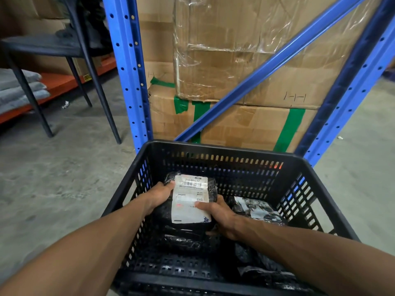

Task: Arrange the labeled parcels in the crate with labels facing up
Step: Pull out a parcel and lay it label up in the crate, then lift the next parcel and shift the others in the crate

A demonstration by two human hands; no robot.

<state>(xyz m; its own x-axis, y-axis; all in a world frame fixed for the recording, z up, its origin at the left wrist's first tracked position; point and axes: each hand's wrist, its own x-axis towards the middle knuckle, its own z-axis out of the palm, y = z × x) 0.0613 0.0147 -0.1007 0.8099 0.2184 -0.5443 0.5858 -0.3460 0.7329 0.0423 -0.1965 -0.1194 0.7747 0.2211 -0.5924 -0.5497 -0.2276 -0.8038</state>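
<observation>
A black perforated plastic crate (226, 151) stands on the floor in front of me. Inside it, both hands hold one black bubble-wrapped parcel (190, 201) whose white shipping label faces up. My left hand (159, 196) grips its left edge, thumb near the label's top corner. My right hand (220, 216) grips its right side, thumb pressed on the label. A second black parcel (256, 208) lies at the crate's right with a crumpled white label showing. More black parcels (183, 240) lie beneath and at the near right corner.
A blue steel rack upright (128, 71) and a diagonal brace (267, 69) rise just behind the crate, with taped cardboard boxes (235, 60) stacked between them. A dark chair (64, 60) stands on the concrete floor at left, beside an orange shelf holding folded grey cloths (19, 90).
</observation>
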